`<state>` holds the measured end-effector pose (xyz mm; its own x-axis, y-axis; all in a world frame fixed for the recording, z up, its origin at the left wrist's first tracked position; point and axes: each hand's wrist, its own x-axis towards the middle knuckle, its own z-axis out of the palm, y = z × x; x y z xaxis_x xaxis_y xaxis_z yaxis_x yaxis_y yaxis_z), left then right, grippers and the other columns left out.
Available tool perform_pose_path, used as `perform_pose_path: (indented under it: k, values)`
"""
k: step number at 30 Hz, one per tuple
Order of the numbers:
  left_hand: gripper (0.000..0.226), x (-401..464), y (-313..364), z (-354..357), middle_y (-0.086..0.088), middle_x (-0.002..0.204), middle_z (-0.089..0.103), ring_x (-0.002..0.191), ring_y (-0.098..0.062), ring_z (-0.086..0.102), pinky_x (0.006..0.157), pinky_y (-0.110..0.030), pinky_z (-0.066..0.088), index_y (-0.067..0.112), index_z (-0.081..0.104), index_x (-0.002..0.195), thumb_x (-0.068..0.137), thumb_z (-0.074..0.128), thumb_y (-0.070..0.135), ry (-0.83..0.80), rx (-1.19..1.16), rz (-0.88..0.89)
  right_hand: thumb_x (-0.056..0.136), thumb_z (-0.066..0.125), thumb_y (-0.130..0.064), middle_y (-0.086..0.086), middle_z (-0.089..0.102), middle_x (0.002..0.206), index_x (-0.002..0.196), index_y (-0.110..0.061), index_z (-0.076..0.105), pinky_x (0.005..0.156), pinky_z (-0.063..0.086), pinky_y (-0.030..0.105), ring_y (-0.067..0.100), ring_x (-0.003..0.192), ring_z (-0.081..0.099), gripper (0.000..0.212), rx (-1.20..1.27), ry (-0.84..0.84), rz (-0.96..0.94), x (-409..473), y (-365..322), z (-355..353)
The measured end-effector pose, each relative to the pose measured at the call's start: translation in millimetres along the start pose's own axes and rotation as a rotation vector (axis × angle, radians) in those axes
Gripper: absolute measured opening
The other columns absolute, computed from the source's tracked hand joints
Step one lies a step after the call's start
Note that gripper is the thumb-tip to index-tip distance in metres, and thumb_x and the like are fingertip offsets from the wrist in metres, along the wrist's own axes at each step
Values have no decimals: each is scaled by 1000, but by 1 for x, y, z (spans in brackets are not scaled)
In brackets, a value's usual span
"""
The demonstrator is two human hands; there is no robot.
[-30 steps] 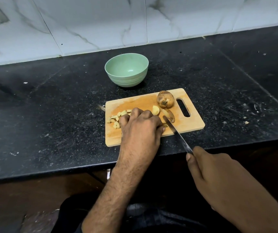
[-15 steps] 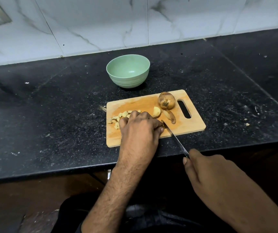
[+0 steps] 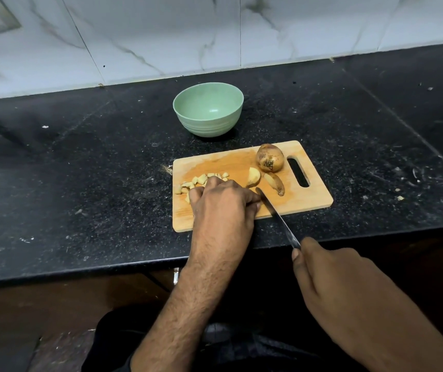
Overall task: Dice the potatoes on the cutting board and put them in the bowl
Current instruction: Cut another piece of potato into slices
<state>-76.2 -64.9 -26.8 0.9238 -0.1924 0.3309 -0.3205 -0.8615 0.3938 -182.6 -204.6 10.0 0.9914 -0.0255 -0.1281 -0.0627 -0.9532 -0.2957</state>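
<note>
Potatoes are all sitting on the cutting board, none in the bowl yet. Whole potato is resting at the board's far right corner next to the handle slot, skin on. Two cut wedges are lying just in front of it: a pale wedge and a skin-side slice. Diced pieces are piling up along the left part of the board.

Left hand is lying knuckles-up over the piece being cut, fingers curled down onto it; the piece itself is hidden under the hand, so I can't tell its size. Right hand is clamped around the knife handle, blade angled across the board's near edge with the tip right against the left hand's fingers.

Change versus a second ago: the blade tip is sitting closer in against the left hand, and the right hand has come forward toward the table edge. Whole potato, wedges and dice pile have not shifted. Reads as mid-dicing, one more cut going in.

Judgement: task is early-to-middle. One whole potato plus two wedges still need cutting, and the transfer to the green bowl, standing behind the board, hasn't started.
</note>
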Motion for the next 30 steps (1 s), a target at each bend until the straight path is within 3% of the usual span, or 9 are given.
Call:
perform_pose_path:
  k: [3,7,13,18,22,30]
  values:
    - [14,1,0,2,16,95,68,94,-6,34,79,-30,13,36,76,101,90,68,41,-7,-10,-46,104,15,-50,-6,51,73,91,-32,29,49,36,21,9,56,49,26,0,-22,-5,0,-2,0]
    - [15,-1,6,2,15,99,70,99,-9,41,80,-30,13,35,76,104,92,67,39,6,3,-60,105,16,-48,-6,50,74,94,-33,26,56,42,21,7,58,49,21,7,-61,-11,2,-3,0]
    - [14,0,6,3,13,95,71,98,-10,41,81,-29,13,34,76,102,92,68,36,20,-2,-72,107,21,-41,-4,49,74,96,-31,33,51,34,23,9,57,47,19,1,-28,-14,14,-3,8]
    - [14,-1,5,3,16,97,70,101,-10,44,80,-28,11,35,76,102,91,69,40,18,-29,-94,105,17,-48,-6,52,72,91,-34,32,62,49,27,8,58,51,25,35,-36,-12,7,-1,3]
    - [14,-1,2,3,14,95,70,99,-9,41,81,-29,12,35,77,99,89,70,42,21,-31,-89,101,13,-53,-3,54,69,80,-32,29,53,43,23,10,56,55,33,47,-50,16,-3,-6,-10]
    - [16,-5,-1,1,17,96,63,100,-7,36,80,-29,12,35,77,101,89,69,42,10,-30,-81,103,16,-51,-4,54,72,79,-33,27,55,45,22,11,59,56,32,41,-102,26,-1,-5,-8]
